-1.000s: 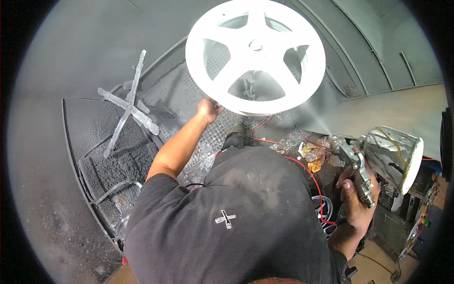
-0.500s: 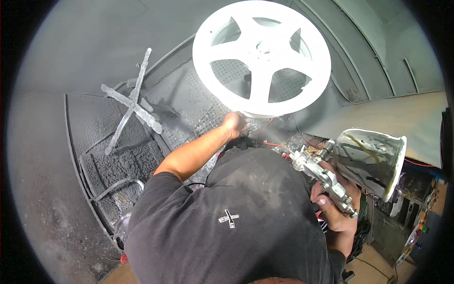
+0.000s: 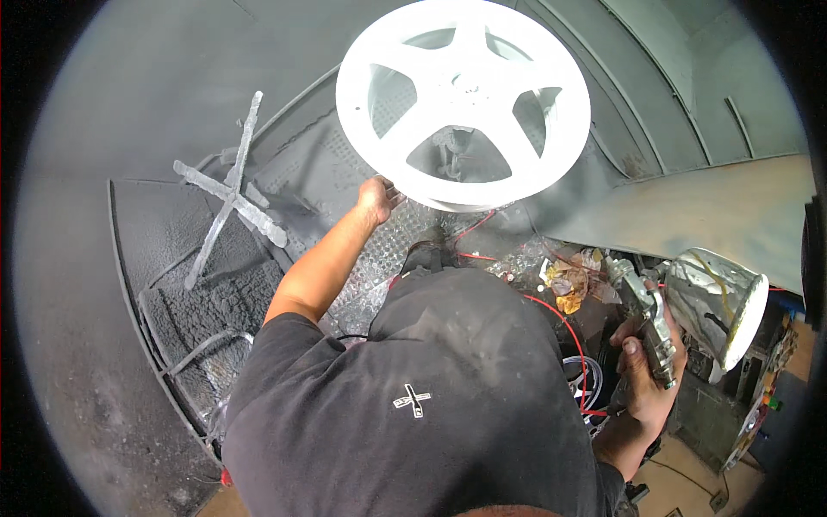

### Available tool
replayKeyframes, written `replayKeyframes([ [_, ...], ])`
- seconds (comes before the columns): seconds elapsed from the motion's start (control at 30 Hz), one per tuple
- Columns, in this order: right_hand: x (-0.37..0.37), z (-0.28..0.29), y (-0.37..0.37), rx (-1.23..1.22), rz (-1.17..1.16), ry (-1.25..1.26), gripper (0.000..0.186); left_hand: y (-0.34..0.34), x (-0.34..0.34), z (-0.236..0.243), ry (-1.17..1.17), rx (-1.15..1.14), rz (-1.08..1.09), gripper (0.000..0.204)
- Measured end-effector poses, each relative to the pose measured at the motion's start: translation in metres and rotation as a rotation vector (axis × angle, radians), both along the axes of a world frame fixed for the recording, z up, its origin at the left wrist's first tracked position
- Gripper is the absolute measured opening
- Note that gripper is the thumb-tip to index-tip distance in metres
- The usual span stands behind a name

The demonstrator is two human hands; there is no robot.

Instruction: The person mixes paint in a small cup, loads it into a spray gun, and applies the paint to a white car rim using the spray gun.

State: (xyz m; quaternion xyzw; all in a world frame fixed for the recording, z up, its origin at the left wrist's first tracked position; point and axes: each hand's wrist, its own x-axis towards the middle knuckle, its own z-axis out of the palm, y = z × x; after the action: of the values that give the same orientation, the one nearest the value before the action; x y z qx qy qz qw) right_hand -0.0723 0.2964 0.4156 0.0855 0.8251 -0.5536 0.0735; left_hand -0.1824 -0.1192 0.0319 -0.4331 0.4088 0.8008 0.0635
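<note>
A white five-spoke wheel [image 3: 469, 116] stands raised at the top centre, its spoked face up. At its lower left edge is my left hand [image 3: 377, 200], fingers curled against the rim; the fingertips are partly hidden. On the right, my right hand [image 3: 646, 370] is wrapped around the handle of a metal spray gun [image 3: 648, 323]. The gun's clear paint cup [image 3: 719, 302], streaked with paint, tilts out to the right of the hand. The gun is well apart from the wheel.
A grey-coated cross-shaped stand [image 3: 231, 196] is at the left, above a rough dark covering [image 3: 207, 297]. A red hose [image 3: 564, 323] runs beside my body. Crumpled yellowed paper [image 3: 568, 289] lies right of centre. Another, smaller wheel [image 3: 584, 379] is low behind my right arm.
The wheel has turned clockwise, and my left hand has moved left and slightly up along its rim. My right hand has carried the spray gun to the right, away from my body.
</note>
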Motion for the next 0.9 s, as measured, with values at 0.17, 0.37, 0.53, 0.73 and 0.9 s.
replayKeyframes([
  [0.17, 0.001, -0.006, 0.001, -0.052, 0.099, 0.057, 0.065, 0.033, 0.008, -0.014, -0.036, 0.050, -0.058, 0.016],
  [0.37, -0.001, -0.001, -0.024, -0.316, 0.242, -0.114, 0.069, 0.078, 0.026, -0.037, -0.024, 0.220, -0.151, 0.028],
  [0.53, -0.004, -0.003, -0.045, -0.189, 0.223, -0.093, 0.060, 0.099, 0.034, 0.010, -0.084, 0.176, -0.322, 0.038],
  [0.73, -0.002, -0.002, -0.023, -0.009, 0.130, -0.016, 0.066, 0.054, 0.032, -0.009, 0.008, 0.157, -0.134, 0.026],
  [0.9, 0.001, 0.000, -0.007, -0.034, 0.025, 0.016, 0.075, 0.001, 0.015, -0.002, 0.043, 0.066, -0.063, 0.022],
])
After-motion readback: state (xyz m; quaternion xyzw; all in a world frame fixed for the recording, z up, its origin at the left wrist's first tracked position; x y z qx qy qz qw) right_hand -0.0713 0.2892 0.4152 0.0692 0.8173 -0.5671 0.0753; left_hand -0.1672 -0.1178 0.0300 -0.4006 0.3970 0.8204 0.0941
